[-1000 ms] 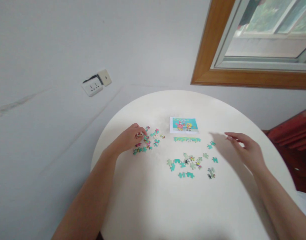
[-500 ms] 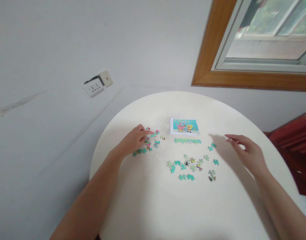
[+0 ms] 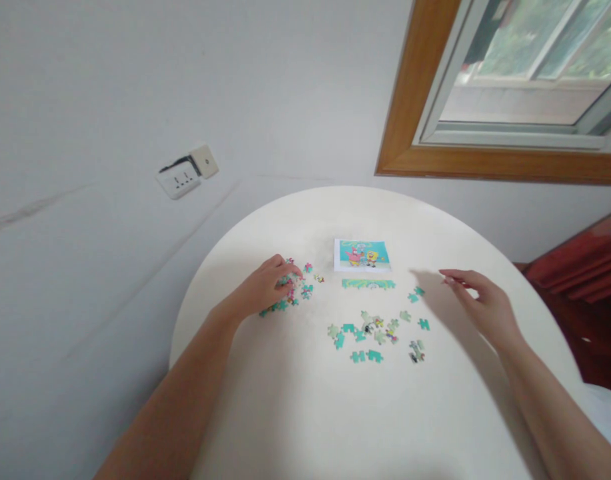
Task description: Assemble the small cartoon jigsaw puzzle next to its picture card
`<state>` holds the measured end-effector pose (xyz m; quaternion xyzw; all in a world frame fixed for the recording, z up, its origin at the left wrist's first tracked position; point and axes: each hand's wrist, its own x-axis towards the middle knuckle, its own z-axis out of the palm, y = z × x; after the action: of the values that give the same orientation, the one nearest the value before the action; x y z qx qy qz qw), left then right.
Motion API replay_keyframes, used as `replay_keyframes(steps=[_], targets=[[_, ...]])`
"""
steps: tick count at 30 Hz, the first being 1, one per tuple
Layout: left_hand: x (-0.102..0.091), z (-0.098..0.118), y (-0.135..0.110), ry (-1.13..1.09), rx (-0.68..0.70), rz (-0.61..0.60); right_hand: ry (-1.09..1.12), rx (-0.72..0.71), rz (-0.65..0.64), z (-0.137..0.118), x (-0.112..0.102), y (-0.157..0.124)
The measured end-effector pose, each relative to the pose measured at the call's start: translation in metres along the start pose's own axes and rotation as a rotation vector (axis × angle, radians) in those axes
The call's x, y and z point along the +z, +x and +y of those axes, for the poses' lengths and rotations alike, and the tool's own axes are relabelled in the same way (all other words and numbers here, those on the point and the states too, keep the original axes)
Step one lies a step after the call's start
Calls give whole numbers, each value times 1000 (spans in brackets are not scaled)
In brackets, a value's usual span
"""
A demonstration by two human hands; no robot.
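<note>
Bent now over the puzzle pile (image 3: 290,295), the index finger of the left hand (image 3: 263,288) pointed straight out half a second ago; the right hand keeps its pose. Left of the picture card (image 3: 362,255), the left hand covers part of that pile, its fingers curled and partly spread; whether they grip a piece cannot be told. One yellowish piece (image 3: 319,279) lies between the pile and the card, nearer to the card than the rest. The card lies flat on the round white table (image 3: 335,420), with a joined puzzle strip (image 3: 368,284) just on its near side. Farther toward the person from the card are the scattered teal and pale pieces (image 3: 360,336), and to its near right a small grey cluster (image 3: 416,351). Well to the right of the card, the right hand (image 3: 485,307) is raised, thumb and fingertips close together; anything pinched between them is too small to make out.
</note>
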<state>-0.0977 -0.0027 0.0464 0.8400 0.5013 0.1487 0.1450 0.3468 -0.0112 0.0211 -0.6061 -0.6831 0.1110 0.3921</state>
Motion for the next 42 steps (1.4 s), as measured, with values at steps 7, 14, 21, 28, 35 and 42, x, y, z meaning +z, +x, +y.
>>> replay_keyframes(steps=[7,14,21,28,35,42], targets=[[3,2,4,10,18,20,22,-27,15,-5,-1,1],[0,0,4,-4,-10,0,43,-35,-1,-6,0,1],[-6,7,4,27,-14,-25,42,-35,-3,-5,0,1],[2,41,2,-36,131,-135,54,-65,-35,-12,3,-1],[15,71,-3,-153,239,-278,90,-238,-171,-42,12,-15],[26,79,-3,-136,283,-277,64,-438,-335,-92,39,-48]])
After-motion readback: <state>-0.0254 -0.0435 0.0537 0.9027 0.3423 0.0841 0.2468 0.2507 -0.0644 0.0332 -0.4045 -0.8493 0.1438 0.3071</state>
